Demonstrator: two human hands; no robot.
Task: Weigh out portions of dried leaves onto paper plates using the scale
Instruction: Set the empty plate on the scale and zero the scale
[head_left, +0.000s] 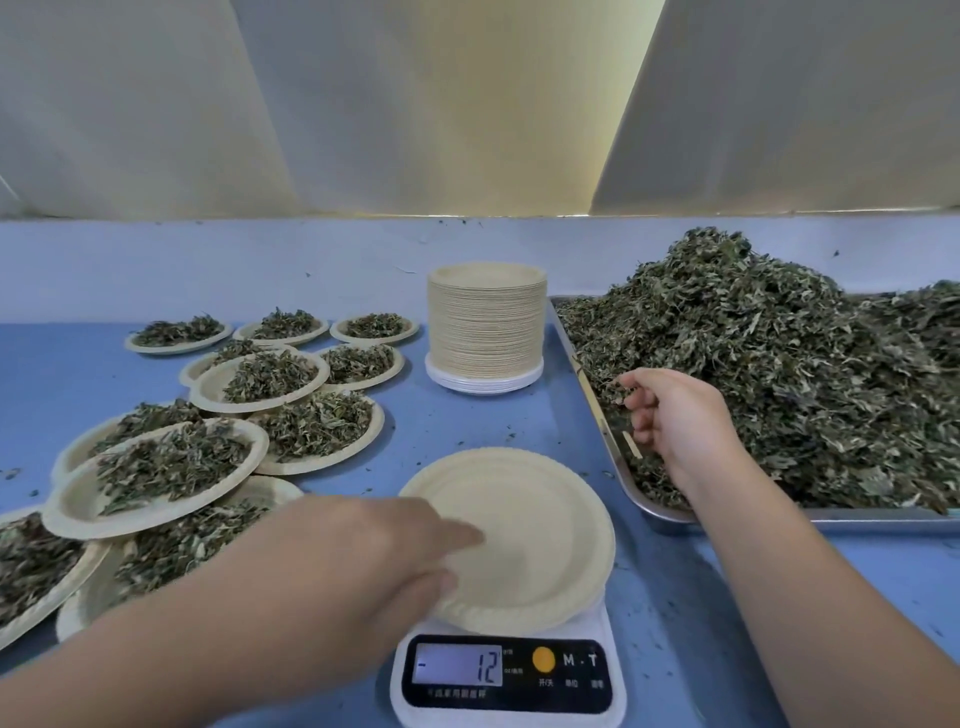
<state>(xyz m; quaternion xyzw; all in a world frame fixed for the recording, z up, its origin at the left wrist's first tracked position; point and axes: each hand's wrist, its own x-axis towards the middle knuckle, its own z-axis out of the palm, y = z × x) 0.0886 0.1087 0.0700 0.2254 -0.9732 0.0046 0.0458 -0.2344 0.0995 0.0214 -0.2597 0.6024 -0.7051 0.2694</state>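
An empty paper plate (535, 535) lies on the white digital scale (509, 680), whose display reads minus 12. My left hand (384, 551) holds the plate at its left rim, with index finger and thumb on top of it. On the right, a steel tray (592, 400) holds a big heap of dried leaves (769, 374). My right hand (670, 415) is over the tray's near-left part, its fingers curled into the leaves at the heap's edge.
A tall stack of unused paper plates (485, 322) stands behind the scale. Several leaf-filled plates (171, 467) overlap on the blue table (467, 421) at the left. Leaf crumbs are scattered around. A pale wall rises at the back.
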